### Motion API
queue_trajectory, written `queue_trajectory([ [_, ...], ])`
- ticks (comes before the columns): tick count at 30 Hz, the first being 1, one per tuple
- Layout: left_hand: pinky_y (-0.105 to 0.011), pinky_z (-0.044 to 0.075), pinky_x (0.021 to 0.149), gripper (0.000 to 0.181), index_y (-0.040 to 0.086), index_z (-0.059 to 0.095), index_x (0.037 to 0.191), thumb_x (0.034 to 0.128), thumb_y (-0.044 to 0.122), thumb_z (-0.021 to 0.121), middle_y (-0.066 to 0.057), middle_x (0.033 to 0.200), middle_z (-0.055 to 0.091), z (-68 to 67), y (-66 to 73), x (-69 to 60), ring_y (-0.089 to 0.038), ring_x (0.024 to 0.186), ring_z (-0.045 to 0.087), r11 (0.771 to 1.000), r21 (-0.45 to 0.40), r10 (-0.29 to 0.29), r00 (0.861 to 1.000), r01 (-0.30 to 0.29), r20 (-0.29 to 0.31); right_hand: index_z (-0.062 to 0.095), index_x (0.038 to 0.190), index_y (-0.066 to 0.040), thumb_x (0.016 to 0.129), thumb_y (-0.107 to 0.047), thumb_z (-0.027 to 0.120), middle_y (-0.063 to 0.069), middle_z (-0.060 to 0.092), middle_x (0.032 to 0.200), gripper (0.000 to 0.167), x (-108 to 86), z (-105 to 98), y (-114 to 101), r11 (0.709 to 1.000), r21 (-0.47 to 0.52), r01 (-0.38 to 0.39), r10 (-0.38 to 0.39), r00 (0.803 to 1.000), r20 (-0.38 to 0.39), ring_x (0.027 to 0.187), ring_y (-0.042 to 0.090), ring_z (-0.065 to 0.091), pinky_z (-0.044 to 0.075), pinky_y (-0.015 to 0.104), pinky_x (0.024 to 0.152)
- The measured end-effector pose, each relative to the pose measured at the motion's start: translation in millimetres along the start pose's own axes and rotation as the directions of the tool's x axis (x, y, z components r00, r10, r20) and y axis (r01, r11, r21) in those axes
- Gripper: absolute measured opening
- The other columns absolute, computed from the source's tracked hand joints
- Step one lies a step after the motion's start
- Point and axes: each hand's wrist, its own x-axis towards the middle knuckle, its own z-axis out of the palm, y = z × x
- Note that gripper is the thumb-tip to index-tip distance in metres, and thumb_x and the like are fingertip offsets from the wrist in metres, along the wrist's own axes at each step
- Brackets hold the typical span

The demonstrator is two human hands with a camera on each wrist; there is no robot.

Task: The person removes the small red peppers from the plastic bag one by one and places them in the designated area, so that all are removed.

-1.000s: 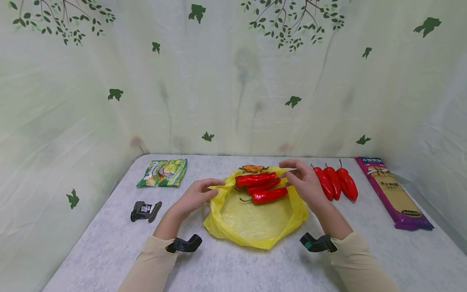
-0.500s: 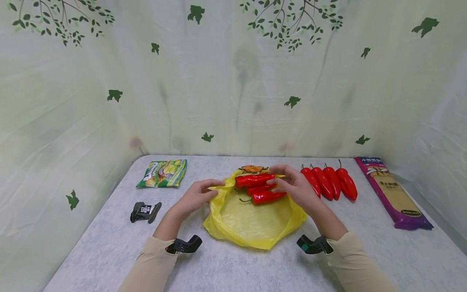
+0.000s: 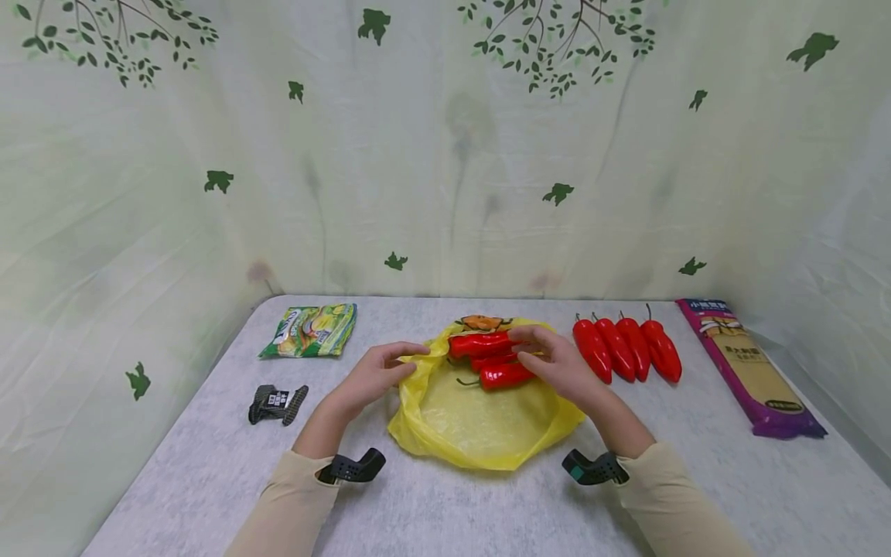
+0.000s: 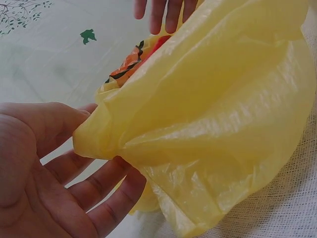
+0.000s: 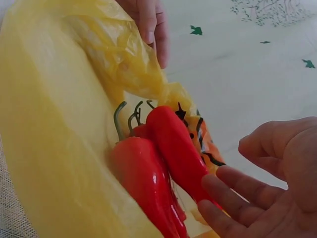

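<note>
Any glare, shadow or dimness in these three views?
Head: even light, small white glints on the loose red peppers, a soft shadow by the right sleeve; left wrist: dimmer, pale sheen on the yellow bag; right wrist: similarly dim, with highlights on the bagged peppers.

The bag (image 3: 490,425) is yellow, the peppers (image 3: 500,377) red, the curtain (image 3: 390,178) pale with green leafy branches.

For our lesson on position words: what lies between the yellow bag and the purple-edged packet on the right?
Four red peppers, side by side on the table, plus part of the right forearm; the head view shows this.
</note>
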Motion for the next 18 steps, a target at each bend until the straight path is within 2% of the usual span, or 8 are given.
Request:
queue_trajectory([
  [9,-0.032,0.050,0.093,0.032,0.016,0.064,0.133,0.1014,0.018,0.056,-0.008,0.148,0.054,-1.0,-0.8,0.0,-0.028,0.125,0.059,1.000,0.007,-0.004,1.000,0.004,0.005,0.055,0.137,-0.008,0.098,-0.010,0.061,0.013,0.060,0.139,0.040,2.0,6,8,0.996,-0.055,0.071,-0.067,0.994,0.084,0.127,0.033,0.059,0.049,0.048,0.105],
  [13,-0.032,0.050,0.094,0.032,0.017,0.064,0.132,0.1012,0.018,0.056,-0.007,0.147,0.055,-0.6,0.5,0.1,-0.026,0.125,0.059,1.000,0.007,-0.013,1.000,0.013,-0.002,0.059,0.135,-0.012,0.097,-0.012,0.062,0.008,0.062,0.137,0.038,2.4,9,9,0.992,-0.106,0.068,-0.055,0.992,0.118,0.129,0.031,0.057,0.047,0.049,0.106],
  [18,-0.034,0.051,0.096,0.031,0.021,0.065,0.131,0.1012,0.018,0.056,-0.003,0.147,0.056,0.7,2.6,0.1,-0.024,0.126,0.058,1.000,0.001,-0.026,1.000,0.026,-0.009,0.063,0.131,-0.017,0.096,-0.015,0.064,0.002,0.064,0.134,0.035,1.6,12,8,0.983,-0.174,0.061,-0.041,0.992,0.120,0.129,0.027,0.054,0.047,0.050,0.107],
])
